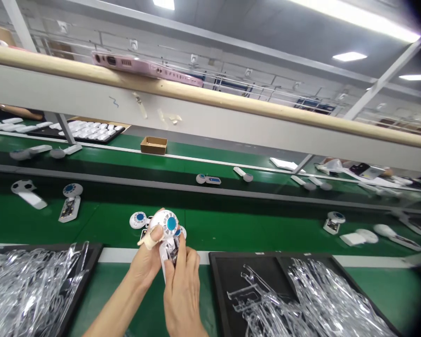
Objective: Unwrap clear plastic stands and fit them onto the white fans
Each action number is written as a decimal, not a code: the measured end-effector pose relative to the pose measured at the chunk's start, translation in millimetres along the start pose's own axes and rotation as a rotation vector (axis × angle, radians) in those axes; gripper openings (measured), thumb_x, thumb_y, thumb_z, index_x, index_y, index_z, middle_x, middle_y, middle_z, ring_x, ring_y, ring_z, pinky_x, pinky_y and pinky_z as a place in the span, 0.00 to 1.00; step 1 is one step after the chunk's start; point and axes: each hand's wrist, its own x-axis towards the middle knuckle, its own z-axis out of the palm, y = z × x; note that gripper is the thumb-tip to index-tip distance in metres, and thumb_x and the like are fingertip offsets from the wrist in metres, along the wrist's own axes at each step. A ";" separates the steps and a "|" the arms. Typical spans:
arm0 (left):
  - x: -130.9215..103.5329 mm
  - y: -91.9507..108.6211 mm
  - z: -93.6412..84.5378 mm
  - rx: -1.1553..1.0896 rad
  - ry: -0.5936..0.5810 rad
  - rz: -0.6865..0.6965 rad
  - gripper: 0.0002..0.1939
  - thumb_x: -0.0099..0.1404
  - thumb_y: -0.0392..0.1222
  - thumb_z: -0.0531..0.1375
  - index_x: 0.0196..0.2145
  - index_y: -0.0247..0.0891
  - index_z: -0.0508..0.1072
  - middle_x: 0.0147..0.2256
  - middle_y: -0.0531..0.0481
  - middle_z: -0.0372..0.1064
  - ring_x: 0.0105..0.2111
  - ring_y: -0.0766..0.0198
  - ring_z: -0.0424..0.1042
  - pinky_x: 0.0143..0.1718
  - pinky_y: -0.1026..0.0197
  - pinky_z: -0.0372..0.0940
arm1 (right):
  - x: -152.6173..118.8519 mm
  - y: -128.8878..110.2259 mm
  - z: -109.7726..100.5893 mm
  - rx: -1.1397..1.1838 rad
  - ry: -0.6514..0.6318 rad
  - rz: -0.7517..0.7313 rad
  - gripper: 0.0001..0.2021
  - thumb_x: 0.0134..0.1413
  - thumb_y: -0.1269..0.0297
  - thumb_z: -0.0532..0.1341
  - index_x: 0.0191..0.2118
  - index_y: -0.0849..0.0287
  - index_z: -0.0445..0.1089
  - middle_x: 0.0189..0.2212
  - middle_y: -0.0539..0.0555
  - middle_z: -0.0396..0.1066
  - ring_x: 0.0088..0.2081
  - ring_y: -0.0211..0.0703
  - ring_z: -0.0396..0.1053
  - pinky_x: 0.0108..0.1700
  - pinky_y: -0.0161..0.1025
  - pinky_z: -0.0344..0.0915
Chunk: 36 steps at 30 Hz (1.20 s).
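Two black trays (231,271) of clear plastic parts (330,299) flank the green desk (115,278). Between them, raised, is a white device (167,230) — the left hand's (146,260) grip closed round its head, the right hand's (184,278) grasping its open body. Beyond, similar devices (70,201) dot a green strip (105,224); farther, a cardboard box (153,146) — then railings and ceiling lights (350,56).
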 end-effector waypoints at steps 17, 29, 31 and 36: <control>-6.1 -7.0 -6.9 0.665 0.038 -0.232 0.32 0.51 0.60 0.64 0.47 0.36 0.72 0.41 0.42 0.73 0.45 0.50 0.69 0.41 0.56 0.64 | -7.2 19.8 -25.6 0.047 -0.099 -0.064 0.26 0.62 0.61 0.51 0.64 0.42 0.46 0.45 0.53 0.67 0.43 0.45 0.69 0.43 0.41 0.69; 0.1 -54.7 -12.8 0.769 0.120 0.027 0.27 0.45 0.57 0.68 0.38 0.38 0.72 0.33 0.45 0.75 0.41 0.51 0.72 0.43 0.56 0.64 | 24.4 52.0 -11.9 0.006 0.109 0.338 0.29 0.66 0.60 0.35 0.24 0.58 0.68 0.20 0.54 0.71 0.24 0.40 0.70 0.28 0.34 0.62; 23.2 -64.6 -14.1 0.780 0.099 -0.044 0.27 0.48 0.57 0.66 0.40 0.37 0.72 0.34 0.44 0.74 0.40 0.53 0.72 0.40 0.57 0.65 | 34.4 66.5 -22.4 -0.078 0.042 0.339 0.28 0.66 0.59 0.37 0.25 0.57 0.69 0.21 0.52 0.72 0.24 0.40 0.70 0.27 0.33 0.61; 106.5 -79.2 -13.0 0.846 0.136 -0.108 0.26 0.55 0.58 0.59 0.41 0.32 0.70 0.35 0.39 0.73 0.37 0.54 0.73 0.36 0.56 0.66 | 47.7 129.8 -94.2 -0.261 -0.019 0.387 0.09 0.53 0.62 0.54 0.32 0.58 0.70 0.37 0.59 0.74 0.42 0.50 0.71 0.42 0.42 0.64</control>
